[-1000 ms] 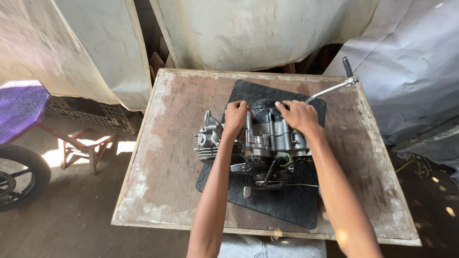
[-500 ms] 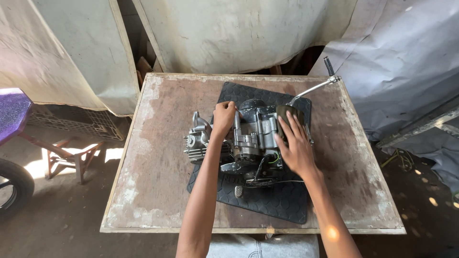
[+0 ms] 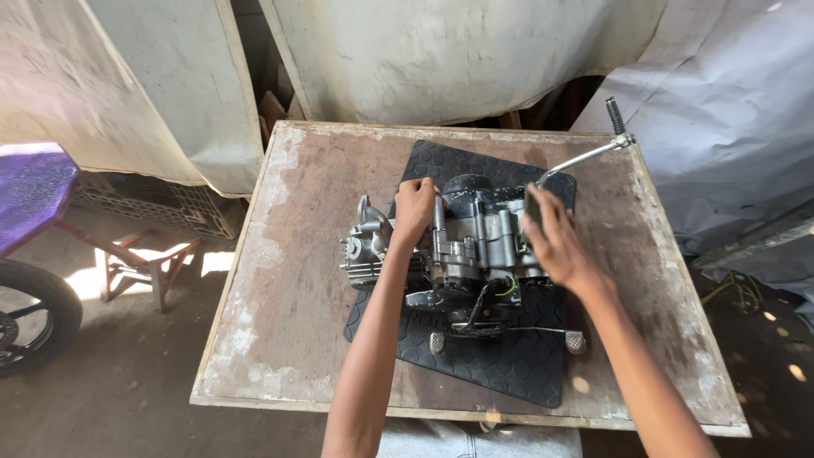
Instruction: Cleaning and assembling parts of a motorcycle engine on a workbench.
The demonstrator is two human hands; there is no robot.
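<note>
Motorcycle engine (image 3: pixel 462 250) sits mid-table on black rubber mat (image 3: pixel 500 365), still in one piece: covers on, cyl w/ cooling fins at engine's left end, kick lever (image 3: pixel 585 157) attached, angling up-right off engine. No loose bolts or removed parts visible, so work looks early, prob just positioning. Left hand (image 3: pixel 415 208) curled tight on top of engine near cyl end. Right hand (image 3: pixel 551 237) laid on engine's right side, fingers loosely bent against casing; full grip can't tell. Engine: cast grey metal, dull, greasy, short wire w/ green bit at front. Mat: hex-pattern tread. Under mat, table (image 3: pixel 288 305): worn, stained wood top, pale edges. Behind table, dusty tarps (image 3: pixel 441 51). Far left of table, wheel (image 3: pixel 30 318).
</note>
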